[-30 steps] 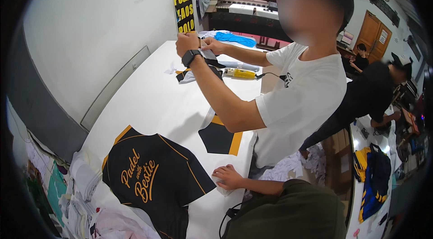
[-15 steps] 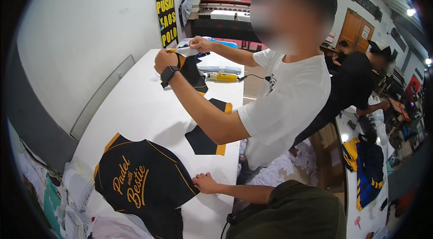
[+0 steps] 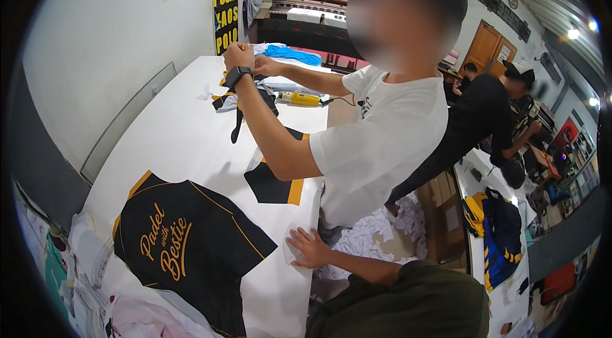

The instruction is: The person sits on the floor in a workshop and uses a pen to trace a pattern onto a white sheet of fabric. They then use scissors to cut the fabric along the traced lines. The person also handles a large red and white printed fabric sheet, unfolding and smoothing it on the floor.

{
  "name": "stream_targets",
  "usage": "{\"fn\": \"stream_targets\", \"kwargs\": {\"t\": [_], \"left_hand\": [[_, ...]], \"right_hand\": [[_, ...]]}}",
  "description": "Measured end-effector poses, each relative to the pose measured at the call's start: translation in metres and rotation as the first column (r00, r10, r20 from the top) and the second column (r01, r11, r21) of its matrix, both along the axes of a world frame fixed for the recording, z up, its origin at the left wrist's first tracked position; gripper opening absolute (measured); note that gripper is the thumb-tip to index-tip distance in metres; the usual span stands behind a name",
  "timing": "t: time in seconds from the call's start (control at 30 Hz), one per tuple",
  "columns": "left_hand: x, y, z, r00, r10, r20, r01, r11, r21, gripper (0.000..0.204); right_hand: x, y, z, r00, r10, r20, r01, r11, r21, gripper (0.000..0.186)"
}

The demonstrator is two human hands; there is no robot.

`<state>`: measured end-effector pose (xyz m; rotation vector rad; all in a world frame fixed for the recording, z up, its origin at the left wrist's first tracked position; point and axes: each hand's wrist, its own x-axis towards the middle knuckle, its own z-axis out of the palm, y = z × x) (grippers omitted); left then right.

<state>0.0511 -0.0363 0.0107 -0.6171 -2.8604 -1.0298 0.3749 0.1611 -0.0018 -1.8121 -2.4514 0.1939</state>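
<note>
My right hand (image 3: 309, 249) rests at the near edge of the white table (image 3: 153, 140), its fingers spread and nothing in them. Just left of it, a little apart, a black jersey panel (image 3: 204, 229) with orange piping and orange script lies flat on the table. My left hand is out of view. Across from me, a co-worker in a white T-shirt (image 3: 389, 121) holds up black-and-orange fabric pieces (image 3: 237, 115) with both hands (image 3: 241, 57). These hands partly hide the fabric. A smaller black piece (image 3: 271, 185) with orange edging lies below the co-worker's forearm.
A yellow corded tool (image 3: 299, 99) and blue cloth (image 3: 290, 54) lie at the table's far end. White scraps (image 3: 382, 236) heap on the floor beside the table. A second table (image 3: 475, 178) holds blue-and-yellow garments (image 3: 500, 242). Pale cloth (image 3: 140, 319) is piled at lower left.
My right hand has come off the jersey panel's edge and opened onto the table. The co-worker's hands have drawn together, and the fabric hangs lower. The whole view has shifted somewhat.
</note>
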Motion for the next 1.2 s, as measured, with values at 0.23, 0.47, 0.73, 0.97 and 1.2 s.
{"fn": "stream_targets", "kwargs": {"t": [0.23, 0.47, 0.73, 0.97, 1.2], "left_hand": [[-0.015, -0.013, -0.032, 0.998, 0.049, -0.046, -0.044, 0.993, 0.113, 0.027], [-0.010, -0.012, -0.015, 0.999, 0.040, -0.036, -0.040, 0.999, 0.015, 0.031], [-0.004, -0.013, -0.001, 0.997, 0.056, 0.046, -0.058, 0.997, 0.049, 0.038], [-0.037, -0.022, -0.094, 0.994, 0.105, 0.023, -0.106, 0.908, 0.405, 0.029], [-0.036, -0.024, -0.088, 0.997, 0.000, 0.071, -0.019, 0.963, 0.270, 0.027]], "right_hand": [[-0.008, -0.002, 0.004, 0.999, 0.040, -0.033, -0.039, 0.999, 0.032, 0.091], [-0.007, 0.018, 0.038, 0.996, -0.084, 0.014, 0.084, 0.950, -0.301, 0.105], [0.009, 0.029, 0.009, 0.999, 0.034, 0.026, -0.031, 0.992, -0.123, 0.105], [0.007, 0.061, 0.026, 0.993, 0.034, 0.109, -0.019, 0.990, -0.138, 0.105], [0.023, 0.078, 0.009, 0.990, 0.119, -0.075, -0.132, 0.969, -0.208, 0.086]]}}
